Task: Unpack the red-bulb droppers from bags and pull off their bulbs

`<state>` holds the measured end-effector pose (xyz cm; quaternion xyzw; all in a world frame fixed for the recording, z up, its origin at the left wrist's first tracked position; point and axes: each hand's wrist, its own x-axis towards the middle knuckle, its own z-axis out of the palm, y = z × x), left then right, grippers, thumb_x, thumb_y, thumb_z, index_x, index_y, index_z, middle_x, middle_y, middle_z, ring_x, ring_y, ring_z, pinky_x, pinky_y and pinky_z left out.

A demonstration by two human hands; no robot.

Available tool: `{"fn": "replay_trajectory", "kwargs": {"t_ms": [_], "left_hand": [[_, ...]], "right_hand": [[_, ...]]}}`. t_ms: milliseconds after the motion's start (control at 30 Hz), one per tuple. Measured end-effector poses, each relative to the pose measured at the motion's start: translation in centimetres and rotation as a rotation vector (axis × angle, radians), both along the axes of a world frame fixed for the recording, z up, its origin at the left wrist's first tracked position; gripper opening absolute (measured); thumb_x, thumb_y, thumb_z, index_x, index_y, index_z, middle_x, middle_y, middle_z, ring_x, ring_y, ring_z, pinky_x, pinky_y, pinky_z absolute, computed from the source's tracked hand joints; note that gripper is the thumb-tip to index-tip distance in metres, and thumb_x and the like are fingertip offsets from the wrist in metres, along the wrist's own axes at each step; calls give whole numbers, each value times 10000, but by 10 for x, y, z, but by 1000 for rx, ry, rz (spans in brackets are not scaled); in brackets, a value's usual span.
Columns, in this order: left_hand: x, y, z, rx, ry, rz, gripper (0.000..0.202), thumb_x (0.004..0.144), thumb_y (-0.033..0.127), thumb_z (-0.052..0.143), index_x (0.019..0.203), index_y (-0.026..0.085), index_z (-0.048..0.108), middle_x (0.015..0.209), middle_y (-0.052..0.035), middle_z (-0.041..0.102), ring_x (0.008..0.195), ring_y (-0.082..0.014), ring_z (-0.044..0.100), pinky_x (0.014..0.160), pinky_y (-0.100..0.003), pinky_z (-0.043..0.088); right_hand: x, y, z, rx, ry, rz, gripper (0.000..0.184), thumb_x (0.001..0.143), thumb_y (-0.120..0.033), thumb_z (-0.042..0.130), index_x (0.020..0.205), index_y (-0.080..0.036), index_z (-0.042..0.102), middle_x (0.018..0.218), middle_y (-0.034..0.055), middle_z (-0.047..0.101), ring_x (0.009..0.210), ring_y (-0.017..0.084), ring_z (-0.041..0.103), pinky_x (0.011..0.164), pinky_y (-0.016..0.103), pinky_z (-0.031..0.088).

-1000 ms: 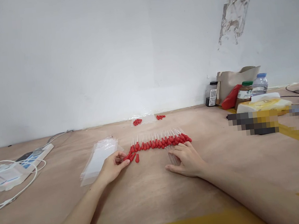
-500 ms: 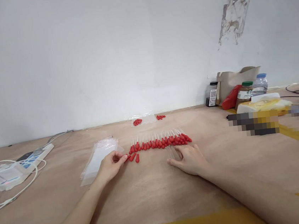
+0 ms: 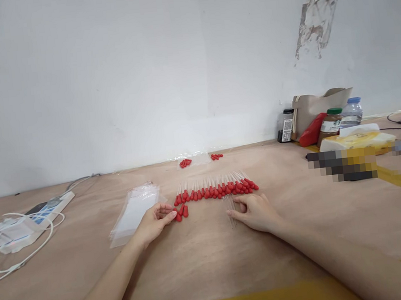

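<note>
My left hand (image 3: 156, 224) has thumb and fingers closed on a red rubber bulb (image 3: 178, 215) at the left, close to the table. Two loose red bulbs (image 3: 183, 211) lie right beside it. On the right, my right hand (image 3: 259, 212) has its thumb and index finger closed around several thin clear glass tubes (image 3: 231, 218); its other fingers are partly hidden. Beyond both hands stretches a row of glass droppers (image 3: 210, 192), their red bulbs towards me and their clear tips towards the wall.
Clear plastic bags (image 3: 134, 216) are stacked left of the droppers. More red bulbs (image 3: 185, 163) rest on a plastic bag near the wall. A power strip (image 3: 38, 224) with white cables is at far left. Bottles (image 3: 331, 124), a tissue pack (image 3: 357, 140) and a grey bag (image 3: 319, 104) stand at right.
My left hand has brought its red bulb slightly right, beside the two loose ones, which now sit closer together. The glass tubes at my right hand stand out more from under its fingers.
</note>
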<state>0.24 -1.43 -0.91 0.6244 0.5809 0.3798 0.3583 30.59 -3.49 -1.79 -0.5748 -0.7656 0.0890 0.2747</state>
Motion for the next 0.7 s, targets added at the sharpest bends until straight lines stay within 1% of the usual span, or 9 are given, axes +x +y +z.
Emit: {"fn": "replay_trajectory", "kwargs": {"t_ms": [100, 200, 333, 400, 467, 567, 633, 700], "left_hand": [[0, 1, -2, 24, -6, 21, 436, 567, 471, 684, 846, 154, 578, 767, -41, 643, 685, -159, 577, 634, -270, 436], [-1, 2, -2, 27, -16, 55, 443, 576, 497, 666, 832, 148, 572, 752, -42, 625, 658, -149, 559, 614, -268, 440], [-3, 2, -1, 16, -25, 64, 427, 601, 515, 634, 802, 144, 575, 720, -39, 607, 652, -151, 554, 622, -276, 447], [-4, 1, 0, 27, 10, 75, 420, 610, 521, 619, 802, 149, 579, 741, -46, 613, 670, -163, 561, 620, -281, 448], [-3, 2, 2, 89, 99, 101, 405, 630, 518, 598, 817, 159, 585, 788, -56, 623, 686, -175, 565, 618, -285, 442], [4, 9, 9, 236, 324, 127, 355, 679, 489, 551, 852, 182, 588, 850, -56, 624, 696, -180, 558, 628, -289, 422], [13, 17, 16, 310, 478, 96, 311, 691, 466, 541, 836, 196, 592, 870, -52, 617, 742, -192, 552, 647, -291, 411], [23, 27, 23, 360, 596, 44, 278, 675, 462, 554, 768, 203, 593, 851, -50, 611, 796, -211, 546, 670, -295, 402]], "right_hand": [[-1, 2, -1, -3, 1, -4, 332, 717, -527, 524, 768, -215, 627, 634, -18, 598, 641, 147, 520, 609, 264, 252], [-1, 2, -2, -8, 6, -15, 343, 736, -522, 505, 842, -225, 637, 662, -13, 608, 668, 155, 529, 618, 269, 262], [1, 2, -3, -3, 9, -20, 343, 754, -515, 485, 865, -227, 635, 655, -12, 606, 677, 157, 531, 627, 275, 271], [2, 2, -3, 1, 8, -22, 328, 763, -506, 477, 854, -232, 634, 642, -15, 601, 673, 156, 530, 631, 279, 273], [2, 2, -3, 8, 7, -20, 304, 773, -487, 471, 836, -238, 633, 630, -18, 597, 671, 153, 531, 644, 284, 278], [2, 3, -4, 48, 9, -20, 273, 780, -456, 470, 815, -236, 627, 623, -21, 591, 682, 153, 535, 681, 299, 293], [4, 5, -6, 113, 15, -40, 242, 781, -422, 476, 814, -227, 615, 669, -15, 598, 709, 153, 538, 710, 307, 305], [8, 9, -7, 200, 15, -86, 204, 780, -377, 480, 822, -216, 597, 761, 4, 605, 772, 164, 540, 735, 311, 319]]}}
